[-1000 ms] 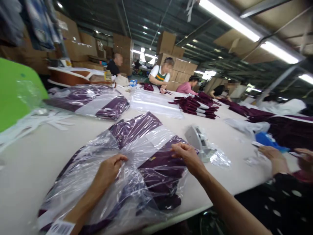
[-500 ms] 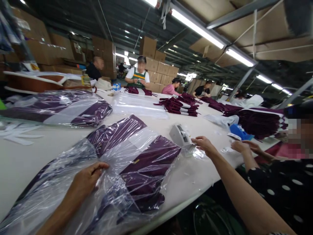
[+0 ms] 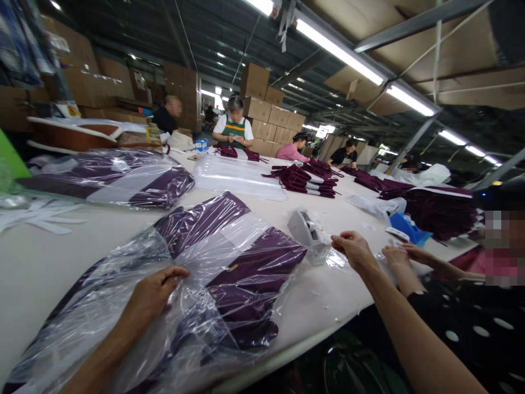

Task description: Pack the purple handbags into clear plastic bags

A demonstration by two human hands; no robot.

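Observation:
A clear plastic bag (image 3: 223,268) with a folded dark purple garment (image 3: 254,273) and a white band inside lies at the front of the table. My left hand (image 3: 153,295) is closed on the bag's loose film, thumb against fingers, left of the garment. To the right stands a grey tape dispenser (image 3: 301,232). My right hand (image 3: 355,249) is just beside its front end, fingers pinched on a barely visible end of clear tape (image 3: 327,239).
A co-worker's hands (image 3: 404,257) are close to my right, beside a blue tape dispenser (image 3: 410,227). Another bagged garment (image 3: 123,178) lies at the left, with flat plastic bags (image 3: 233,175) behind. Purple garment stacks (image 3: 305,180) and several people are farther back.
My right hand has drawn slightly right, away from the grey dispenser. The left hand keeps its hold on the bag. The whole view has shifted a little.

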